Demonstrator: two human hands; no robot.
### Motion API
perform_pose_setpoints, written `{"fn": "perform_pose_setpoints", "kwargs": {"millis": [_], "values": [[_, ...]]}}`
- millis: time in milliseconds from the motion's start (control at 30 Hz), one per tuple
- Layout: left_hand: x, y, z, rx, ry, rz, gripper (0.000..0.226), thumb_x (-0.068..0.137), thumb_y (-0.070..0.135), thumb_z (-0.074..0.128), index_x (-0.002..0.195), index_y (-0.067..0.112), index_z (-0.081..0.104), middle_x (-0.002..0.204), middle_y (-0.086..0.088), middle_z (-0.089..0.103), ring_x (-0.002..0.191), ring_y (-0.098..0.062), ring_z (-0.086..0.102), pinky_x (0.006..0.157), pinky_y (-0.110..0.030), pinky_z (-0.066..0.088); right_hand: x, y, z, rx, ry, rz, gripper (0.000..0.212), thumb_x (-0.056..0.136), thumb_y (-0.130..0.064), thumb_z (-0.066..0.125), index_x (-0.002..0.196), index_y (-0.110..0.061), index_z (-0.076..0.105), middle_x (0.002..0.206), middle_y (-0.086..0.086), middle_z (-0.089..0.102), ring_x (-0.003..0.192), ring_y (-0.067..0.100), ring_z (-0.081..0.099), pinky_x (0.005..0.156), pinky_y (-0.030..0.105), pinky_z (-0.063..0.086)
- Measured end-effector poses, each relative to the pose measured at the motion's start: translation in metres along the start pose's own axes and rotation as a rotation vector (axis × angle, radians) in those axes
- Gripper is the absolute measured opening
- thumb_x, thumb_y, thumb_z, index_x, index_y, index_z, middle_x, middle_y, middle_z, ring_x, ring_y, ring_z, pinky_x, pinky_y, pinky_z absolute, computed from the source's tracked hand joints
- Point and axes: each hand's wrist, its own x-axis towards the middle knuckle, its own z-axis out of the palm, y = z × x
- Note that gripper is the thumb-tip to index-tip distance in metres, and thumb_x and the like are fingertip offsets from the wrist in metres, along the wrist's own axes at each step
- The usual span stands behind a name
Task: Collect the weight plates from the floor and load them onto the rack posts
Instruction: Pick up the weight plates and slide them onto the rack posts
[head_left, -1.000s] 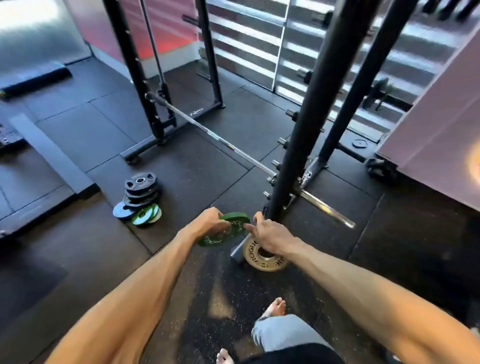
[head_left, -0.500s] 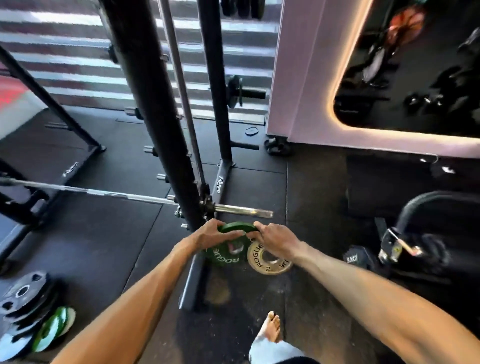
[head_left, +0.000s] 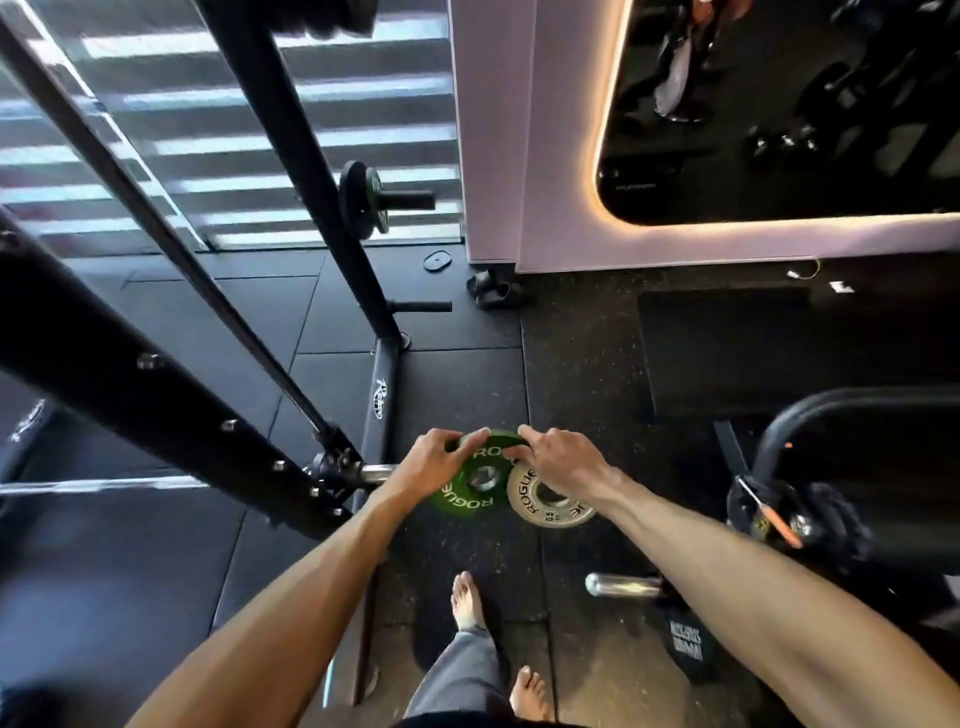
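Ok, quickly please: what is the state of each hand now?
Left hand: fingers curled on the green plate, holding it.
Right hand: holding the silver plate, one fingertip on the green plate's rim.

Two grips: one left grip (head_left: 434, 460), one right grip (head_left: 563, 460). Two small weight plates between them: one green plate (head_left: 462, 491), one silver plate (head_left: 540, 512). Two rack posts on the far upright: one upper post (head_left: 410, 200), one lower post (head_left: 423, 306). Two more plates on the upper post: one black plate (head_left: 350, 200), one green-edged plate (head_left: 378, 208). Two bare feet: near foot (head_left: 528, 693), far foot (head_left: 466, 603). One small oval disc (head_left: 436, 260) on the floor.
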Motion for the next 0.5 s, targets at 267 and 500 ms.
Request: {"fn": "perform_pose_setpoints", "kwargs": {"millis": [267,500], "values": [[0.14,0.034,-0.008,0.052,-0.034,0.091,0.056,0.089,0.067,0.049,0.084,0.018,0.075,0.068,0.002,0.072,0.054,-0.006,0.061,0.057,-0.028,0.051,0.1,0.08,-0.015,0.109,-0.051,0.131,0.043,0.102,-0.055,0.034,0.108,-0.016,0.051,0.085,0.01,0.073,0.078,0.034,0.071,0.057,0.038,0.042],[0.256,0.072,-0.039,0.057,-0.045,0.085,0.058,0.086,0.07,0.05,0.091,0.018,0.076,0.075,0.002,0.074,0.066,-0.011,0.068,0.064,-0.028,0.054,0.193,0.141,-0.043,0.116,-0.059,0.193,0.039,0.103,-0.053,0.032,0.108,-0.019,0.051,0.084,0.009,0.072,0.08,0.033,0.071,0.061,0.04,0.046]]}}
